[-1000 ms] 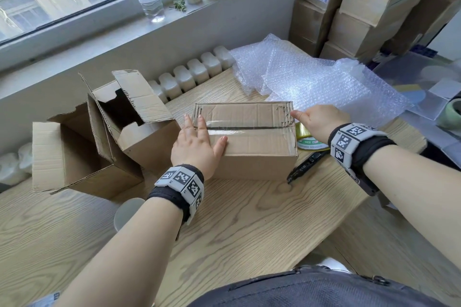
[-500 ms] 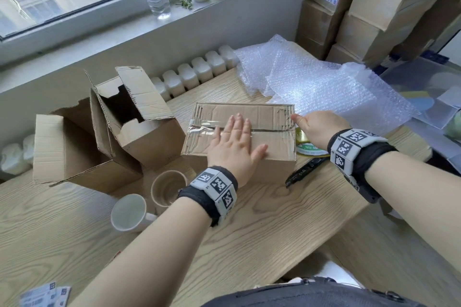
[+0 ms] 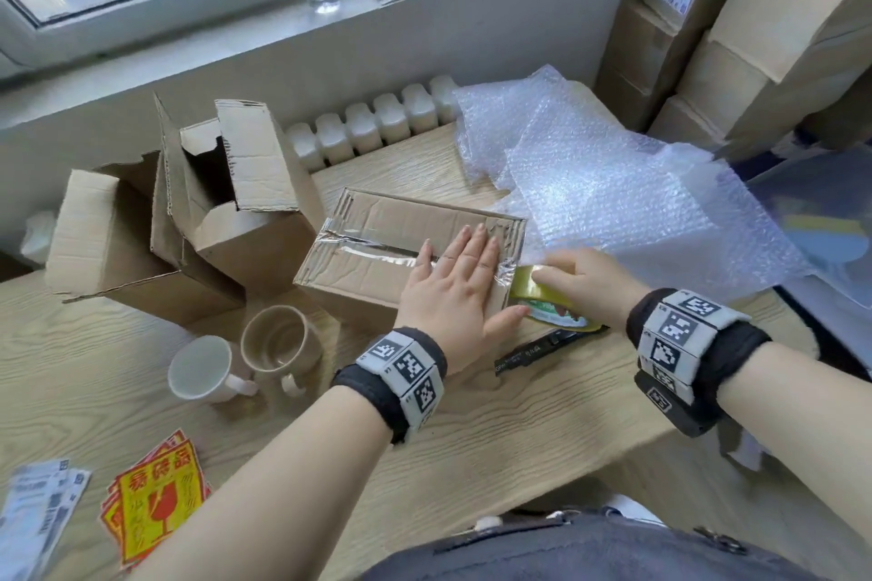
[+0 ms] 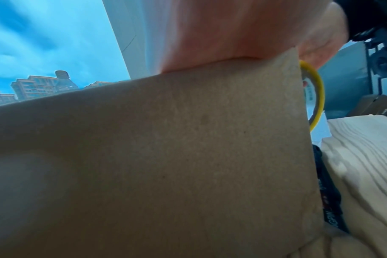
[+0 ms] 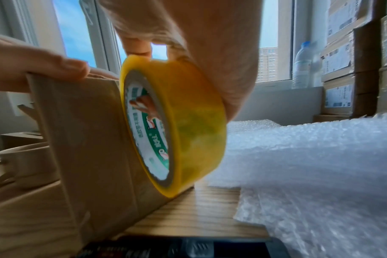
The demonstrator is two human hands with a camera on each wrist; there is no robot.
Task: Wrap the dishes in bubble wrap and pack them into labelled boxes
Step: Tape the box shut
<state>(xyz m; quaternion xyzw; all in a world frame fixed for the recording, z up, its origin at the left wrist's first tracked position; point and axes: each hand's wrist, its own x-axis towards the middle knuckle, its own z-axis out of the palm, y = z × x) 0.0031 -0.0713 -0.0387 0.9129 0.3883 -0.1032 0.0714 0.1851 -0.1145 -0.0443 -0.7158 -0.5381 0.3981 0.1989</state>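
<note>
Sealing box: left hand flat on the seam, right hand gripping tape roll; next, cut the tape.

Stockroom: stacked labelled cartons.

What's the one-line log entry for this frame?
phase: sealing box | left hand: flat on taped box | right hand: grips tape roll at box end | mugs: unwrapped on table

Left hand now farther right along the taped box, tape roll seemingly lifted.
</note>
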